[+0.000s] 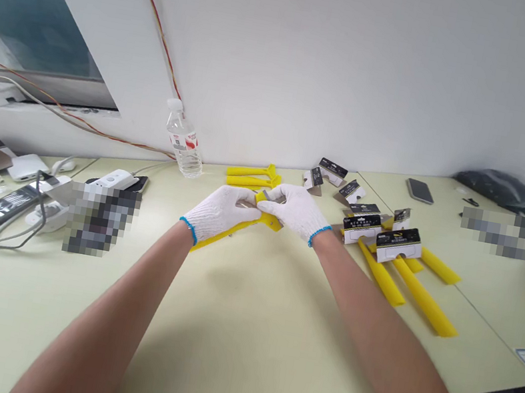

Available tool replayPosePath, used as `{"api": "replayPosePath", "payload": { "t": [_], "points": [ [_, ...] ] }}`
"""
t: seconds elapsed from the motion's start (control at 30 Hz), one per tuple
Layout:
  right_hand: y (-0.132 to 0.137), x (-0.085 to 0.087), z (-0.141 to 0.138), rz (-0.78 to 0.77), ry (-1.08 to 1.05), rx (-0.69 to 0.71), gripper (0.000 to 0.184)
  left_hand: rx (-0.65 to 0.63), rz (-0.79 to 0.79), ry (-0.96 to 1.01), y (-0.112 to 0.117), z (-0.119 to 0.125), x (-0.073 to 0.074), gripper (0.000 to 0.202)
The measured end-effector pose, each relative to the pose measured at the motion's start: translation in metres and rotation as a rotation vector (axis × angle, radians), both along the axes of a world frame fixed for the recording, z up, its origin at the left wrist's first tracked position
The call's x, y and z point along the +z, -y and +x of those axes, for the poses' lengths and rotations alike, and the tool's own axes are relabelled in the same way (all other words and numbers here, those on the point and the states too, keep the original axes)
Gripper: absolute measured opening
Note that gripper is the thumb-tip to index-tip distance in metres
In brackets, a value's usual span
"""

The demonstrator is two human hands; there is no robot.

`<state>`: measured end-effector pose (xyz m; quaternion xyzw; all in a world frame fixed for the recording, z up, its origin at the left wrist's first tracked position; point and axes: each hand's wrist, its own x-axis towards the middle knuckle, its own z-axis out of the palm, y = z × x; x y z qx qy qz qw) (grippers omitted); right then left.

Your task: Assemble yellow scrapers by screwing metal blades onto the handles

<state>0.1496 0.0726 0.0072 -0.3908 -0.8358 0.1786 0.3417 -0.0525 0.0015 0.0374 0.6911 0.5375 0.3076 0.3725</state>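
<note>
My left hand (222, 211), in a white knit glove with a blue cuff, is closed around a yellow long-handled tool (271, 222). Its handle slants down to the left beneath that hand. My right hand (295, 209), gloved alike, pinches the tool's head end, where a small yellow piece shows between the fingers. The fingers partly hide the head, so the tool's exact kind is unclear. Just behind my hands lie two similar yellow tools (246, 172). To the right, several yellow tools (422, 296) have black-and-white cards (399, 245) over their heads.
Several loose folded cards (332, 171) lie near the wall. A water bottle (185, 140) stands at back left. Further left are a power strip (115, 181), cables and a dark handset (1, 206). A phone (420, 191) and black bag (497, 189) lie at back right.
</note>
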Motion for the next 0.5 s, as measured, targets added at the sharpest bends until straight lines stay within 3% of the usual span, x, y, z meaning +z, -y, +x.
{"api": "replayPosePath", "payload": {
  "t": [0.13, 0.3, 0.5],
  "points": [
    [-0.003, 0.003, 0.007, 0.014, -0.016, -0.028, 0.068, 0.035, -0.109, 0.07, 0.0, -0.004, 0.002, 0.028],
    [-0.021, 0.005, 0.036, 0.078, -0.021, -0.171, 0.093, 0.096, -0.145, 0.094, -0.009, -0.016, -0.008, 0.031],
    [-0.013, -0.032, 0.085, 0.079, 0.091, -0.261, 0.092, 0.302, 0.02, 0.012, -0.012, -0.029, -0.004, 0.027]
  ]
}}
